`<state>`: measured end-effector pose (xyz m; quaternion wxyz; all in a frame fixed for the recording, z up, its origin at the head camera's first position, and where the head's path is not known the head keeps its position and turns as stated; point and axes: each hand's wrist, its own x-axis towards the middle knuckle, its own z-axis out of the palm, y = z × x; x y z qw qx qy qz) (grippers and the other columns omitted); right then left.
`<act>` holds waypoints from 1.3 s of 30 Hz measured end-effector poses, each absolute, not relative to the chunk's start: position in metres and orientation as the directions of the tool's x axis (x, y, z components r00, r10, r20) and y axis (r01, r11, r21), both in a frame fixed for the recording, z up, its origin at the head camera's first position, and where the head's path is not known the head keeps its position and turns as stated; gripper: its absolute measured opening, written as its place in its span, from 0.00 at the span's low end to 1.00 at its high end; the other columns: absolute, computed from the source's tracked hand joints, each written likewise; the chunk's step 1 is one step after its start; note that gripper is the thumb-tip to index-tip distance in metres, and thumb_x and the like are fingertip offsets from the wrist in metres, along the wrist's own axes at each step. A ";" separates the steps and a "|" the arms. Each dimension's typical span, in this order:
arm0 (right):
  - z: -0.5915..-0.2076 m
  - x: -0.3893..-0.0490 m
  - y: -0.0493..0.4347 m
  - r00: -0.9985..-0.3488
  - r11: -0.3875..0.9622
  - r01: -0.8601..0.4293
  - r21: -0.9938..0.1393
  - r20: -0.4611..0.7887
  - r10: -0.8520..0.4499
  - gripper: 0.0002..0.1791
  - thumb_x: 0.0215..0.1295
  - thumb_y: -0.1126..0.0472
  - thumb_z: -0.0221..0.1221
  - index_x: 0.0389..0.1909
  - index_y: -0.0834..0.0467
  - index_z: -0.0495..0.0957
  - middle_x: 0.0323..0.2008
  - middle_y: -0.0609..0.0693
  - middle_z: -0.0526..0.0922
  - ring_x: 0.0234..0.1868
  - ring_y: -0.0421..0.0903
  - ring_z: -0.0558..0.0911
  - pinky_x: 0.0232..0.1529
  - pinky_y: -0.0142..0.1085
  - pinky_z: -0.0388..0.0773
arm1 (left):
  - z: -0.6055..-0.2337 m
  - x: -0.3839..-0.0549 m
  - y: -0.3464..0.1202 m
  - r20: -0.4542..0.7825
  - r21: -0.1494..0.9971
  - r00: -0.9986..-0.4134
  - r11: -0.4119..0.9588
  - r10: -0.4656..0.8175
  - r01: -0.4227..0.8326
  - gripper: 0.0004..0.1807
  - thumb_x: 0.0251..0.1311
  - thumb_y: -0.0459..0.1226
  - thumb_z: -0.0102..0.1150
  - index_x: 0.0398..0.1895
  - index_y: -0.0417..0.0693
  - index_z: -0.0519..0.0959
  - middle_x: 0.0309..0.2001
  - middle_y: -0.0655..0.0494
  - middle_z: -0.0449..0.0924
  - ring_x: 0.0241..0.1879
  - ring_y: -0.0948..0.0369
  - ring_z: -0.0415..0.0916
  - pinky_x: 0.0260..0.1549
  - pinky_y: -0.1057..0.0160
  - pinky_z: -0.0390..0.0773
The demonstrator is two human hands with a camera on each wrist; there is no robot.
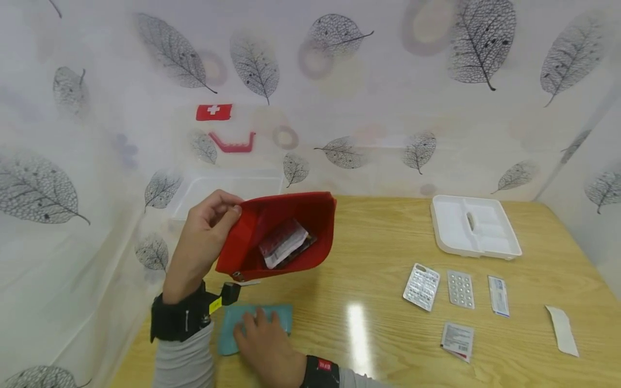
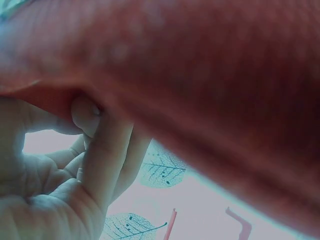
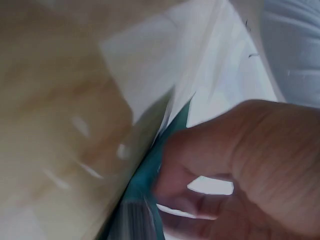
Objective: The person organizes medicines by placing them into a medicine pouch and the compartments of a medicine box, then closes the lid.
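Observation:
My left hand [image 1: 206,237] holds up a red fabric pouch [image 1: 317,218] by its left edge, thumb against fingers. The pouch gapes toward the head camera, and several small packets [image 1: 283,245] lie inside it. In the left wrist view the red cloth fills the upper part, close to the lens. Below the pouch, my right hand [image 1: 269,345] rests on a flat teal packet [image 1: 230,334] with its fingers spread over it. The right wrist view has the fingertips right at the surface of that teal packet [image 3: 145,180].
On the right stand a white divided tray [image 1: 451,243], two blister packs [image 1: 421,288] [image 1: 461,289], a slim wrapped packet [image 1: 498,296], small sachets [image 1: 457,339] and a white strip [image 1: 563,331]. A clear box [image 1: 194,194] with a red handle [image 1: 233,146] is behind the left hand.

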<state>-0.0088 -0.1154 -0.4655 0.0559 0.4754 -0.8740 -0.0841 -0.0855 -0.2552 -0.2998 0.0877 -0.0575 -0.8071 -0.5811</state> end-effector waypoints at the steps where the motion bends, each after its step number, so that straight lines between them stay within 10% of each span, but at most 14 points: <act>1: -0.464 -0.011 -0.114 -0.535 0.526 -0.830 0.184 0.000 -0.845 0.16 0.74 0.50 0.58 0.60 0.43 0.76 0.58 0.45 0.76 0.60 0.44 0.79 0.53 0.38 0.81 | -0.300 -0.086 -0.255 0.206 0.928 -0.978 0.319 -0.009 0.193 0.12 0.76 0.38 0.50 0.54 0.41 0.76 0.40 0.49 0.83 0.38 0.54 0.85 0.33 0.55 0.87; 23: -0.405 -0.033 -0.043 -0.326 0.315 -0.940 -0.133 0.066 -0.943 0.14 0.65 0.60 0.67 0.49 0.45 0.78 0.35 0.38 0.76 0.24 0.32 0.68 0.25 0.22 0.61 | -0.304 -0.088 -0.250 0.134 0.938 -0.990 0.318 0.036 0.139 0.12 0.77 0.39 0.48 0.55 0.44 0.74 0.47 0.45 0.84 0.42 0.52 0.85 0.36 0.53 0.87; 39: -0.328 -0.033 0.021 -0.391 0.283 -0.914 -0.290 0.444 -0.807 0.15 0.60 0.65 0.69 0.46 0.46 0.85 0.42 0.38 0.83 0.40 0.33 0.81 0.49 0.23 0.77 | -0.302 -0.090 -0.239 0.104 0.925 -0.992 0.360 0.068 0.121 0.11 0.76 0.39 0.50 0.53 0.44 0.75 0.42 0.44 0.82 0.41 0.53 0.84 0.36 0.56 0.87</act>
